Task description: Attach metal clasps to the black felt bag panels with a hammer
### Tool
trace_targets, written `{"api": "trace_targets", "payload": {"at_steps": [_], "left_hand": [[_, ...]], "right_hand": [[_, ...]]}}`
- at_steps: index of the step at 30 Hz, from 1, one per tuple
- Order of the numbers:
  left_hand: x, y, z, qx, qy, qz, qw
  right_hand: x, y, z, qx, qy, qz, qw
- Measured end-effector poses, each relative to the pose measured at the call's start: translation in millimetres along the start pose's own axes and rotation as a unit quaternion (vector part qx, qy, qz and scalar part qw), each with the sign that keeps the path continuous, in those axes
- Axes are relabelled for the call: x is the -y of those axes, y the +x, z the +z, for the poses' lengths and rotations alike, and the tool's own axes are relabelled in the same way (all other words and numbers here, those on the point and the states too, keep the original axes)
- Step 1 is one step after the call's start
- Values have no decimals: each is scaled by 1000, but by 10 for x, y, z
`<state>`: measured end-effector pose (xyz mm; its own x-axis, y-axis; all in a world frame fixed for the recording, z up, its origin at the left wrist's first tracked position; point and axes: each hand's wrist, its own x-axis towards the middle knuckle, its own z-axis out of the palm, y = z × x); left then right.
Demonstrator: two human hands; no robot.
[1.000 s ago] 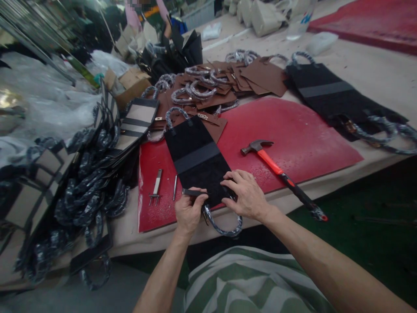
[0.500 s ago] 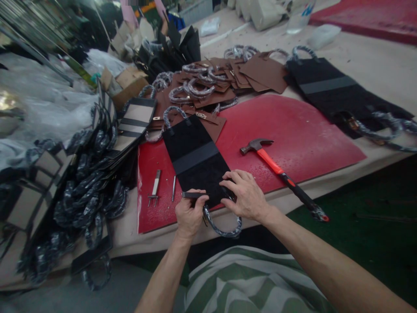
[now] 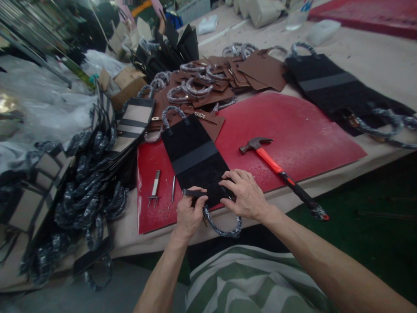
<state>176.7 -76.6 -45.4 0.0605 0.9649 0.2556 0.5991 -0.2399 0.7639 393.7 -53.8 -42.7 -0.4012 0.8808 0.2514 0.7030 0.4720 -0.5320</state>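
A long black bag panel [image 3: 190, 139] with a grey-black band across it lies slantwise on the red board. Clear-wrapped loop handles stand out from both ends; the near handle [image 3: 224, 234] hangs over the table's front edge. At the near left corner my left hand [image 3: 190, 211] is closed, thumb against fingers, around a narrow dark strap [image 3: 192, 192]. My right hand [image 3: 245, 194] grips the near right corner beside the handle's end, its fingers bent; what lies under them is partly hidden. Left of the panel rest a pronged metal tool [image 3: 155, 187] and a thin metal rod [image 3: 173, 188].
A claw hammer [image 3: 272, 163] lies right on the red board [image 3: 302, 130]. Brown panels [image 3: 260, 69] with wrapped handles are heaped behind. Black panels [image 3: 325, 87] lie at the far right; piled bag pieces [image 3: 81, 191] crowd the left. Another person's pink sleeve [image 3: 158, 6] shows at the back.
The view has shifted very slightly. Both hands keep nearly the same places on the panel, and the strap's end by my left hand sits a touch higher.
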Motion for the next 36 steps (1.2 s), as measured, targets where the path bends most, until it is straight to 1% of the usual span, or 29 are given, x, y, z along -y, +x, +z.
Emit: {"api": "trace_targets", "payload": {"at_steps": [2,5,8,17,21,23,25,27,28,29,30,32,33,34,35,36], "left_hand": [[23,-4,12,-7,-5,1,1000],[71,-29,58,-35,-2,5,999],[105,-49,99,-52,12,27,998],[38,-3,106,-41,78,113,990],[18,27,113,-28,87,120,989],[23,45,117,-23,83,123,989],[34,61,122,-17,79,128,989],[46,73,130,-14,76,133,988],[50,76,135,-15,74,135,988],[53,79,140,-17,72,137,988],[54,81,145,-19,70,138,988],[51,85,153,-22,67,137,988],[48,86,156,-22,66,135,988],[45,87,159,-22,63,133,989],[43,89,161,-21,59,132,989],[42,89,163,-21,52,131,990]], "right_hand": [[-3,-2,1,1,1,1,1000],[-8,-5,3,2,0,0,1000],[-9,-6,1,1,-2,-2,1000],[-5,-5,8,-2,-3,-3,1000],[-32,-12,16,-8,25,-17,999],[-65,-18,-50,-27,55,-34,998],[-129,-37,-191,-70,52,-26,996],[-233,-78,-394,-121,-9,20,992],[-299,-107,-504,-136,-55,54,988],[-369,-140,-609,-135,-101,92,981],[-440,-176,-703,-116,-140,133,974],[-560,-244,-835,-49,-181,211,959],[-599,-270,-870,-18,-173,241,955],[-619,-287,-886,6,-141,270,953],[-618,-294,-887,20,-72,305,950],[-596,-290,-879,30,20,341,939]]}}
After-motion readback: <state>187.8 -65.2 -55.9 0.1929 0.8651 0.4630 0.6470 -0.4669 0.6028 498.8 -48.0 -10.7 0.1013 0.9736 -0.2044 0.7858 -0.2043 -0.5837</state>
